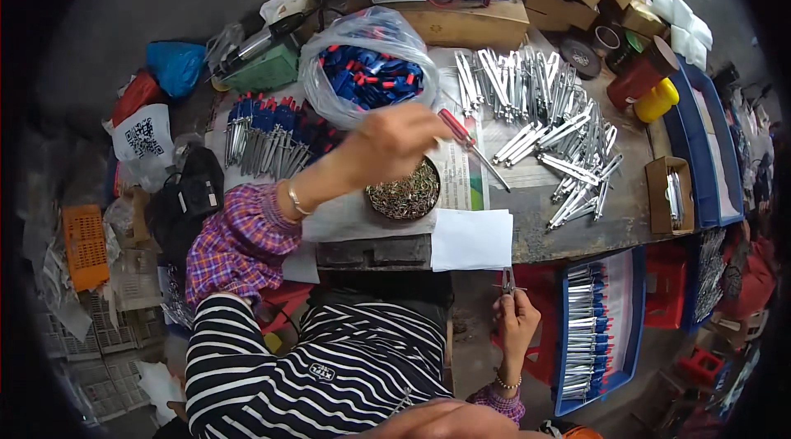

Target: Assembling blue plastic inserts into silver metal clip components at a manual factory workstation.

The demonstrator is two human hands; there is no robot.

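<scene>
My left hand [399, 139] is raised over a round dish [404, 194] of small metal pins or screws. Its fingers are pinched together, and whatever they may hold is too small to make out. Just beside the fingertips lies a red-handled screwdriver [458, 127], its shaft pointing toward the near right. Below the table's front edge, my right hand [517, 320] grips a slim silver metal piece with two prongs [508, 279], prongs pointing up. A stack of white paper [471, 239] lies at the table's edge, just above that hand.
A clear bag of blue and red plastic parts [367, 72] stands at the back. Blue-and-silver assembled pieces [268, 138] lie left; loose silver metal pieces [568, 138] are heaped right. A blue tray [630, 319] of assembled pieces stands lower right, near a small cardboard box [669, 196].
</scene>
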